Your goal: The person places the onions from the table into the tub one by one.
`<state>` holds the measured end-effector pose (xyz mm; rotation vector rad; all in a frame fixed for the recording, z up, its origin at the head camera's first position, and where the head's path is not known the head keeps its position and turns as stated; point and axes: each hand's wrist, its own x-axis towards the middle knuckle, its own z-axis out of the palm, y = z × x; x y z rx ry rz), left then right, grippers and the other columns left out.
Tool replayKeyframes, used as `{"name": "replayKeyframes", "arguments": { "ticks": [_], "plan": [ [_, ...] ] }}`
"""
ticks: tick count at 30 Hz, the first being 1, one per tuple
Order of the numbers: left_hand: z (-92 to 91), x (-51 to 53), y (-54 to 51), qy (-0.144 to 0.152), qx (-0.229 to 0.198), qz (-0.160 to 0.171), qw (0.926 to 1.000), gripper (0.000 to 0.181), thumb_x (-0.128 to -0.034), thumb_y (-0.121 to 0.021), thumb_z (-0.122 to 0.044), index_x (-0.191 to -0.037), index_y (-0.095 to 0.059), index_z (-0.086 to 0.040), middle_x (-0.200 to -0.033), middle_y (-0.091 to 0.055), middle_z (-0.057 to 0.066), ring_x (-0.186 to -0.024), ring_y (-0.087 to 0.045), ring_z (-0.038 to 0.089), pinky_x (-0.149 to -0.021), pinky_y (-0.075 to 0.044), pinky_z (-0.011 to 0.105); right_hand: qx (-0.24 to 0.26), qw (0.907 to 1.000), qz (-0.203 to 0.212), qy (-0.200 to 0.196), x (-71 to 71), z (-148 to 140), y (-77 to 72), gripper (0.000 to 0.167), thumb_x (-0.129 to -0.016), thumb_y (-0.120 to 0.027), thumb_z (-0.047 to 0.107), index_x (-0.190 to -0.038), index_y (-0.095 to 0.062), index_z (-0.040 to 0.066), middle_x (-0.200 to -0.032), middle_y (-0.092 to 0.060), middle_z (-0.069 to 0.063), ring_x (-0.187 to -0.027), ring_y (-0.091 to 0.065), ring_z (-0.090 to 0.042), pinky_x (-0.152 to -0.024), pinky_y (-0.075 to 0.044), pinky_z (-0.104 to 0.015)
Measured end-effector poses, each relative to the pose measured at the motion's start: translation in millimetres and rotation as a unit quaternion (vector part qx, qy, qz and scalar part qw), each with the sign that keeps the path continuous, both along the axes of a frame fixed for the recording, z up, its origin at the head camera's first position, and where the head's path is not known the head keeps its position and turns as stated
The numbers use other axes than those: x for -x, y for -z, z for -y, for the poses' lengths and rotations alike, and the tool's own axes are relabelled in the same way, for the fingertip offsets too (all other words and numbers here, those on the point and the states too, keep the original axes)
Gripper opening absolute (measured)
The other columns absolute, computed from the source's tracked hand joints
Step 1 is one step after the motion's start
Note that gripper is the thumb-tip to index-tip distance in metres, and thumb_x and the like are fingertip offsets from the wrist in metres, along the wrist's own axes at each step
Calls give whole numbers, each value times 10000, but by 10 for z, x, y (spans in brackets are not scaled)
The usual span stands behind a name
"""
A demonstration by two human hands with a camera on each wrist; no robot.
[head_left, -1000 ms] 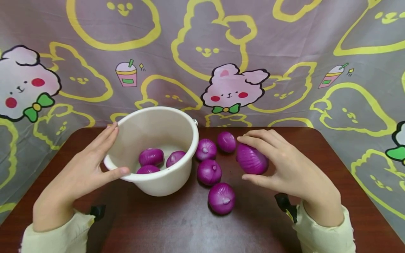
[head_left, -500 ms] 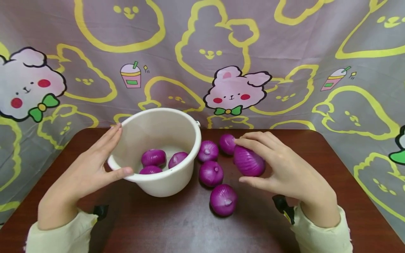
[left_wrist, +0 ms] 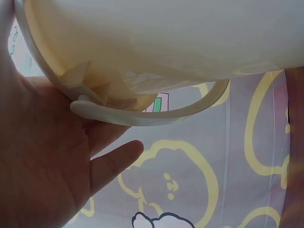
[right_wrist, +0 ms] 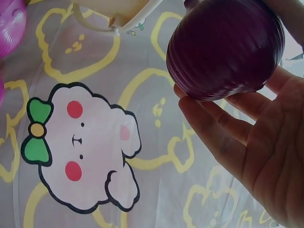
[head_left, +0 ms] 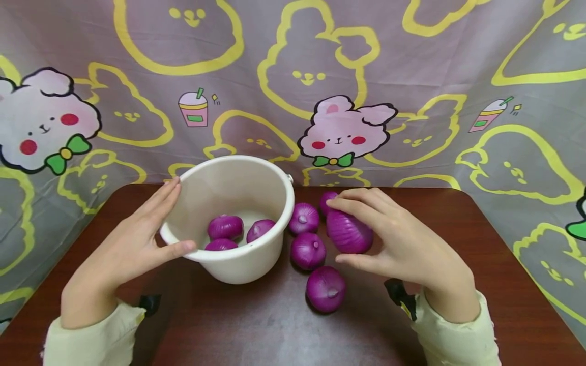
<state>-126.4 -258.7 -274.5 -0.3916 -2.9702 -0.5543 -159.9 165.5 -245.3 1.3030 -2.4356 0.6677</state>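
While my left hand (head_left: 129, 241) lies against the left side of the white plastic bucket (head_left: 242, 265), fingers nearly straight and thumb laid on the near rim (head_left: 206, 255), my right hand (head_left: 405, 244) is curled round a red onion (head_left: 351, 234) off the bucket's right side. It looks lifted from the tabletop (head_left: 229, 315). What counts, I judge, is that sideways line: the onion is to the right of the bucket's mouth, and my right hand is the nearer – my left is across on the bucket's other side. The onion is almost round, so its long axis is hard to read, though its stem nub (right_wrist: 190, 4) seems to point towards the bucket.

Three loose red onions (head_left: 308, 250) run from beside the bucket's right wall towards me; a fourth onion (head_left: 327, 200), partly hidden by my grip, sits right of the bucket, further back. Beyond them the right rim (head_left: 286, 211) is the edge to mind – the easier room seems to be above it. Three more onions (head_left: 225, 227) rest on the bucket's floor. The handle (left_wrist: 161, 118) arcs from the rim beside my left hand.
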Motion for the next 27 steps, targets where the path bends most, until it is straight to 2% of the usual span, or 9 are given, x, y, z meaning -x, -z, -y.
{"name": "replayKeyframes", "arguments": {
  "ticks": [7, 14, 20, 27],
  "plan": [
    [-5, -1, -15, -13, 38, 43, 10000, 1048, -825, -718, -556, -1598, -159, -122, -1688, -105, 48, -1542, -161, 337, -1001, -359, 747, 38, 9998, 134, -139, 42, 86, -31, 726, -767, -827, 486, -1377, -571, 187, -1341, -559, 37, -1228, -508, -102, -998, -441, -209],
    [-4, 11, -13, 84, -36, -35, 10000, 1047, -821, -733, -540, -1598, -167, -125, -1688, -114, 38, -1550, -146, 315, -1007, -366, 731, 64, 9996, 228, -145, 70, 166, -52, 738, -765, -829, 489, -1388, -564, 193, -1382, -545, 42, -1281, -490, -122, -1053, -424, -271],
    [7, 10, -15, 58, 20, -14, 10000, 1044, -825, -724, -547, -1598, -161, -126, -1689, -108, 39, -1546, -152, 329, -1003, -364, 737, 77, 9995, 303, -68, 66, 247, -78, 737, -748, -849, 461, -1380, -569, 205, -1363, -538, 51, -1268, -483, -117, -1002, -476, -281],
    [-10, 0, -24, 1, -22, 100, 9999, 1046, -828, -722, -542, -1599, -149, -129, -1690, -98, 37, -1537, -166, 359, -996, -364, 749, 93, 9993, 335, -139, 74, 319, -131, 733, -759, -830, 500, -1381, -568, 213, -1341, -550, 58, -1258, -482, -109, -1001, -469, -284]
  ]
}}
